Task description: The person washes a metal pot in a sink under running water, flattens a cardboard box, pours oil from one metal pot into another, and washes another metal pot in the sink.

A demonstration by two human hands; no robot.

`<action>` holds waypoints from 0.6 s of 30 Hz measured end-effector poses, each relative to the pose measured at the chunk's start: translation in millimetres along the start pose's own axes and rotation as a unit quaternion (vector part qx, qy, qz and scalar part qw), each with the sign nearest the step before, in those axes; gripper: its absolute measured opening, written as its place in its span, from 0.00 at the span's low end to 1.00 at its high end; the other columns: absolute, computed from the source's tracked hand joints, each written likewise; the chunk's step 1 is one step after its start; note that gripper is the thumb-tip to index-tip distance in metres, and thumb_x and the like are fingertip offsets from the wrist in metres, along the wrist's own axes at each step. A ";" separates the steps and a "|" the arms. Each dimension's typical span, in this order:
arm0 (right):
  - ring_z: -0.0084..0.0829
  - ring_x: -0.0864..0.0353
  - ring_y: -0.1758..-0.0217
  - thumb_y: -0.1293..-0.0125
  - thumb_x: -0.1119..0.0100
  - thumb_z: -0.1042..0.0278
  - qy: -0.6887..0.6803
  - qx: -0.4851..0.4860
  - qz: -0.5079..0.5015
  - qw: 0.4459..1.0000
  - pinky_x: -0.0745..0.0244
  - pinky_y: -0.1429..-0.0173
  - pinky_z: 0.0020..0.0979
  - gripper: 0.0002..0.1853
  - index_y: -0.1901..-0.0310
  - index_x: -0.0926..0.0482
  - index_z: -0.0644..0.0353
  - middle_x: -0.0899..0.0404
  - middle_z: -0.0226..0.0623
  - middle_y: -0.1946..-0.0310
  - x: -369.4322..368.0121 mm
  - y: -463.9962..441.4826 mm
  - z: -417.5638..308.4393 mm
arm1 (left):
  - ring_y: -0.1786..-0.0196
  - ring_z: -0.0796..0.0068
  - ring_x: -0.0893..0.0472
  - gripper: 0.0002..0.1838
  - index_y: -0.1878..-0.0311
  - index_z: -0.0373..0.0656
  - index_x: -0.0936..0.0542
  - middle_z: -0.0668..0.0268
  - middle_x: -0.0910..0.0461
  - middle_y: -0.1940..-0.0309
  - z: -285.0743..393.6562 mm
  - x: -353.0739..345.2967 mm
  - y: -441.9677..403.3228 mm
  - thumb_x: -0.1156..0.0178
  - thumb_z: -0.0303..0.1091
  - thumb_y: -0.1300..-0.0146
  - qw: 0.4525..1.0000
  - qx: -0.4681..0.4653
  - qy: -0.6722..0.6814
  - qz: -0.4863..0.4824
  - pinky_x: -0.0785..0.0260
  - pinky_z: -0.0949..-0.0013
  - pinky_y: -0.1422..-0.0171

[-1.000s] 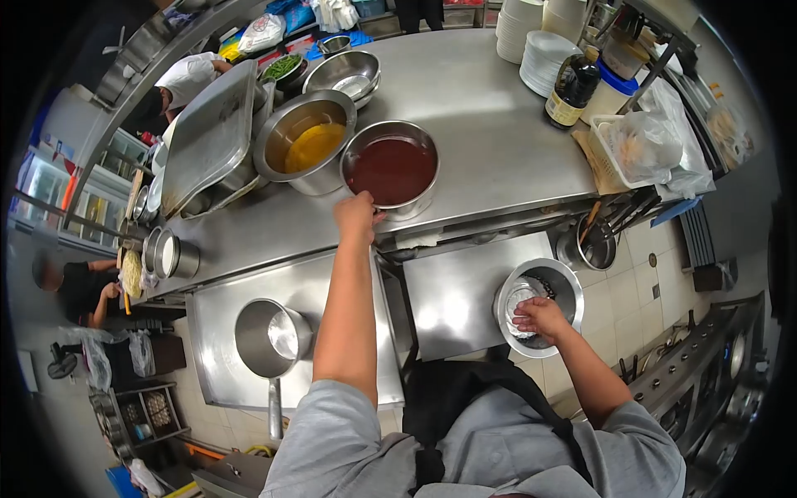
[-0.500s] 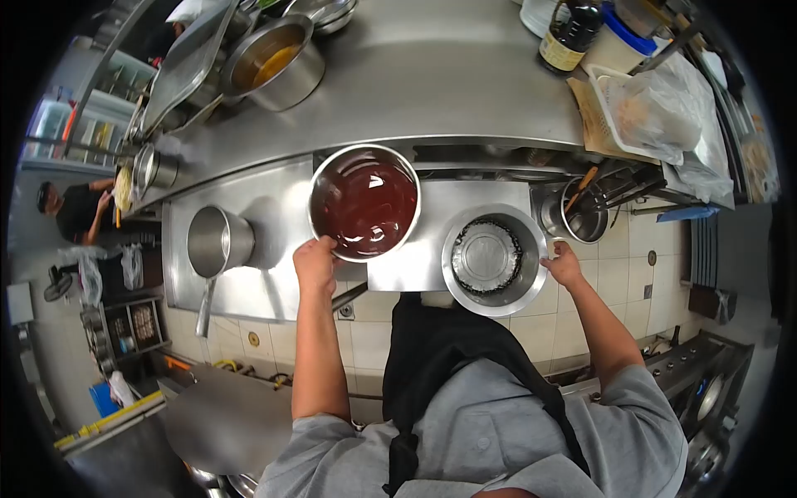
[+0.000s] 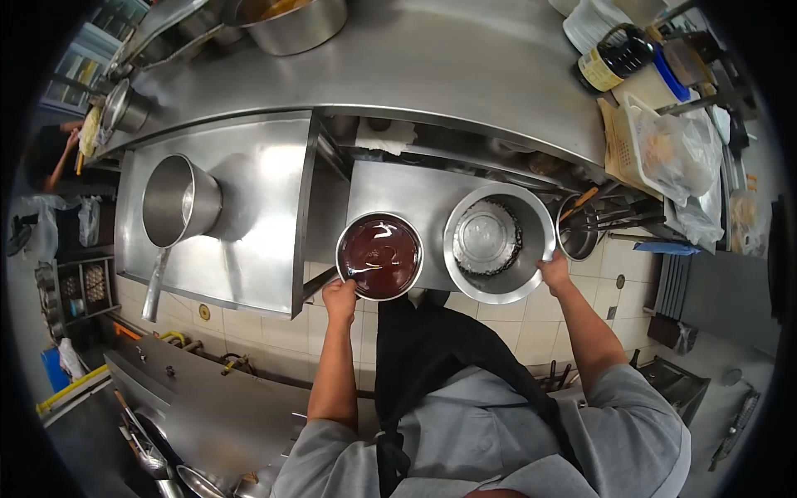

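A round metal pot of glossy dark red sauce [image 3: 382, 257] is in front of my apron, over the front edge of a low steel shelf. My left hand [image 3: 339, 301] grips its near left rim. To its right is a wider steel bowl [image 3: 531, 270], with a pale disc and a dark, crusted ring at its bottom. My right hand [image 3: 555, 271] is closed on the bowl's right rim. I cannot tell whether the pot rests on the shelf or is held above it.
A long-handled saucepan [image 3: 183, 203] stands on the steel table at left. Behind runs a long steel counter [image 3: 415, 58] with a large pot [image 3: 299, 25], a dark bottle [image 3: 610, 62] and a white basket [image 3: 635, 149]. Another person's arm [image 3: 62, 158] shows at far left.
My left hand has brought the pot of sauce down and closer to my body, level with the bowl. The right hand stays on the bowl's rim. The camera view has shifted.
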State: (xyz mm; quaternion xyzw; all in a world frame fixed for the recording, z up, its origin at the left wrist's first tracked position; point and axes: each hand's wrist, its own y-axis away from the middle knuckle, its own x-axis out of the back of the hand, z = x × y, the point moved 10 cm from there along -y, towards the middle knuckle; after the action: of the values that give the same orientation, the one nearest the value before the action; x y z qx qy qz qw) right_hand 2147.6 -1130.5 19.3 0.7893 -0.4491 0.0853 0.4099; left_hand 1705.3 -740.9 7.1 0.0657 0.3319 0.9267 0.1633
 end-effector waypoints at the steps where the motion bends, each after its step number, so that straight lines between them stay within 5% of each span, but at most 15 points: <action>1: 0.35 0.20 0.59 0.47 0.39 0.81 0.001 0.025 0.003 1.000 0.26 0.55 0.33 0.16 0.54 0.27 0.69 0.20 0.44 0.62 4.9 -3.4 -5.6 | 0.72 0.73 0.21 0.06 0.69 0.31 0.21 0.62 0.20 0.72 -10.8 2.3 -4.1 0.47 0.20 0.50 1.000 -0.001 0.017 0.005 0.24 0.70 0.65; 4: 0.35 0.20 0.58 0.47 0.39 0.82 0.027 0.043 -0.007 0.999 0.26 0.53 0.32 0.18 0.53 0.28 0.69 0.21 0.44 0.59 1.7 10.2 -31.2 | 0.73 0.74 0.22 0.06 0.69 0.31 0.21 0.63 0.20 0.72 -52.7 16.5 -31.1 0.46 0.20 0.50 1.000 -0.009 -0.013 0.005 0.26 0.71 0.68; 5: 0.35 0.20 0.59 0.47 0.39 0.81 0.047 0.049 -0.026 0.997 0.26 0.53 0.32 0.18 0.53 0.28 0.69 0.20 0.43 0.60 -6.5 21.4 -45.5 | 0.81 0.85 0.34 0.05 0.77 0.37 0.23 0.74 0.27 0.81 -45.8 11.2 -23.7 0.45 0.21 0.48 0.999 0.008 0.035 0.029 0.45 0.75 0.78; 13: 0.30 0.21 0.64 0.46 0.38 0.76 0.186 0.088 -0.103 0.973 0.26 0.56 0.32 0.13 0.58 0.25 0.68 0.19 0.41 0.67 -73.8 55.3 -57.3 | 0.74 0.80 0.25 0.05 0.69 0.33 0.19 0.69 0.21 0.75 -30.5 1.8 -43.0 0.45 0.21 0.46 0.997 -0.001 0.071 0.028 0.33 0.76 0.68; 18: 0.43 0.20 0.60 0.47 0.37 0.71 0.221 0.099 -0.112 0.964 0.27 0.53 0.37 0.15 0.57 0.25 0.67 0.20 0.49 0.63 -91.8 63.1 -82.8 | 0.84 0.84 0.34 0.02 0.74 0.39 0.24 0.73 0.29 0.82 -27.1 -14.8 -73.3 0.43 0.23 0.46 0.996 0.014 0.087 0.032 0.44 0.77 0.80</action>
State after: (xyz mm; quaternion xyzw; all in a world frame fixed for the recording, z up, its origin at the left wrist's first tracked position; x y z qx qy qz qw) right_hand 2064.3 -1028.3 62.9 0.8329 -0.2448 0.2552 0.4258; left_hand 1731.9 -708.9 -60.7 -0.0020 0.3552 0.9291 0.1034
